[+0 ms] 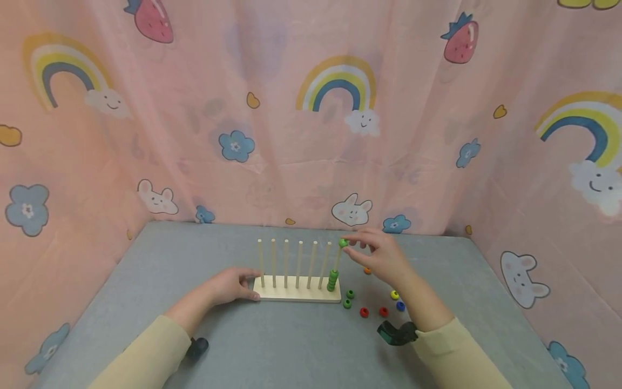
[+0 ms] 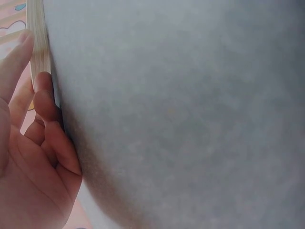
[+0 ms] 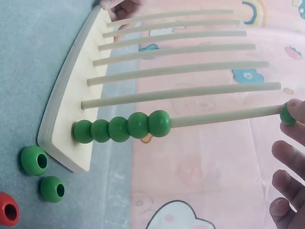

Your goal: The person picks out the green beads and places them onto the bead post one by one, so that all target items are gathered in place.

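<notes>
A pale wooden peg board (image 1: 296, 294) with a row of upright pegs stands on the grey table. My left hand (image 1: 232, 284) grips its left end, thumb in front and fingers behind; the left wrist view shows the board's edge (image 2: 39, 43) between them. Several green beads (image 3: 119, 129) are stacked low on the rightmost peg (image 3: 228, 116). At the top of that peg, my right hand (image 1: 381, 256) pinches another green bead (image 1: 343, 242) between thumb and finger. The other pegs carry no beads. Two loose green beads (image 3: 51, 189) lie beside the board's right end.
Right of the board lie two red beads (image 1: 384, 312), a yellow bead (image 1: 394, 295), a blue bead (image 1: 400, 306) and an orange bead (image 1: 367, 270). Pink patterned cloth (image 1: 301, 178) hangs behind the table (image 1: 291, 351) and at both sides.
</notes>
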Motion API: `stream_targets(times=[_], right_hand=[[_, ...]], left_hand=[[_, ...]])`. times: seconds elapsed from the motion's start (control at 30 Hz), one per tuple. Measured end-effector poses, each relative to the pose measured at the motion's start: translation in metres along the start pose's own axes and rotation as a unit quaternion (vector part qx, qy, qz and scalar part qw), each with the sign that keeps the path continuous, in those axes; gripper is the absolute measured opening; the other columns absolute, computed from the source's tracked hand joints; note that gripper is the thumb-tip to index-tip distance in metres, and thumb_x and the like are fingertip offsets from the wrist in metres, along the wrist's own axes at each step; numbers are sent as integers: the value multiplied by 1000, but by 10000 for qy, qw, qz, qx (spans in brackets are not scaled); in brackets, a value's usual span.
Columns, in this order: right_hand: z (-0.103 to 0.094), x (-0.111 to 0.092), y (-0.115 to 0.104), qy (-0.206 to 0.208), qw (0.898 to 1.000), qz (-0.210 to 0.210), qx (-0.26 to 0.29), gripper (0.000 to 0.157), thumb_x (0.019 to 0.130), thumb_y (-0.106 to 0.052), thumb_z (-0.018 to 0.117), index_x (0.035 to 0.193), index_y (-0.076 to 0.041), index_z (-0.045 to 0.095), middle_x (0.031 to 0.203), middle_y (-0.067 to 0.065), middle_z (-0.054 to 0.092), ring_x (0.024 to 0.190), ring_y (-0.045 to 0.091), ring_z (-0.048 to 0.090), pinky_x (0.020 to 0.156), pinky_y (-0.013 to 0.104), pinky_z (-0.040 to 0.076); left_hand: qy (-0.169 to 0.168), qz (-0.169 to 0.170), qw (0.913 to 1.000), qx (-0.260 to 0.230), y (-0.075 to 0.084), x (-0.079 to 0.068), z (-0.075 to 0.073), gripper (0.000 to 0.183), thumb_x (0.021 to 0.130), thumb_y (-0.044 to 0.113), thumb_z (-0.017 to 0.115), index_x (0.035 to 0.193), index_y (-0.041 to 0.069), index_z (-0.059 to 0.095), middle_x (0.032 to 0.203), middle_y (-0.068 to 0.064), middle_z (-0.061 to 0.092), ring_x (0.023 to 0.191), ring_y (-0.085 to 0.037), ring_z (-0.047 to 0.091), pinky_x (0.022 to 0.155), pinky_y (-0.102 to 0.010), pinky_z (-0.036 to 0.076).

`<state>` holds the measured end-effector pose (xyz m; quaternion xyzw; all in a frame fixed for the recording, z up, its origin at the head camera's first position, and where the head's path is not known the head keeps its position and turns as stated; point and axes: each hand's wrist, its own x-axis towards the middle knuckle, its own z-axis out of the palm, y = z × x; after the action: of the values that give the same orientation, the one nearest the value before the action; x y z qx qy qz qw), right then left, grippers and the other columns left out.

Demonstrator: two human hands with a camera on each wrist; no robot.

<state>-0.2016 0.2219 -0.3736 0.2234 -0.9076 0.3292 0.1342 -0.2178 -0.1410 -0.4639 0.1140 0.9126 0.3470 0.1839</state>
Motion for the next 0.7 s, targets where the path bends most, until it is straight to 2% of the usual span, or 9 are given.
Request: stream_targets(times=[0.13, 0.33, 0.57, 0.7], right_hand=[[1, 2, 0, -79, 9999, -76, -43, 24, 90, -24, 76, 114, -21, 75, 96, -5, 63, 82, 13, 49, 67, 32, 44], [2, 2, -3, -200, 9997, -138, -94, 25, 90, -23, 76, 114, -20, 75, 94, -4, 62, 81, 18, 50, 67, 32, 44], [4, 2, -1, -251, 9995, -163, -120, 25, 90, -24, 75, 115, -21, 75, 93, -9, 60, 78, 12, 47, 60, 29, 44], [8, 0, 2, -282, 9995, -105, -116, 24, 90, -25, 76, 114, -20, 75, 94, -5, 62, 78, 12, 47, 62, 29, 44]], left_hand=[[-6, -40, 10000, -23, 1, 0, 0, 61, 79, 28, 85, 133, 14, 63, 72, 0, 55, 62, -13, 45, 59, -31, 34], [-11, -45, 10000, -32, 0, -1, 2, 61, 78, 29, 85, 133, 13, 63, 73, 0, 55, 63, -14, 46, 59, -31, 35], [19, -30, 10000, -66, -2, -1, 2, 60, 79, 28, 85, 133, 13, 64, 72, 0, 54, 63, -13, 45, 59, -31, 35], [22, -15, 10000, -29, -1, -1, 1, 60, 79, 29, 85, 133, 14, 64, 72, 0, 54, 63, -13, 45, 59, -31, 35]])
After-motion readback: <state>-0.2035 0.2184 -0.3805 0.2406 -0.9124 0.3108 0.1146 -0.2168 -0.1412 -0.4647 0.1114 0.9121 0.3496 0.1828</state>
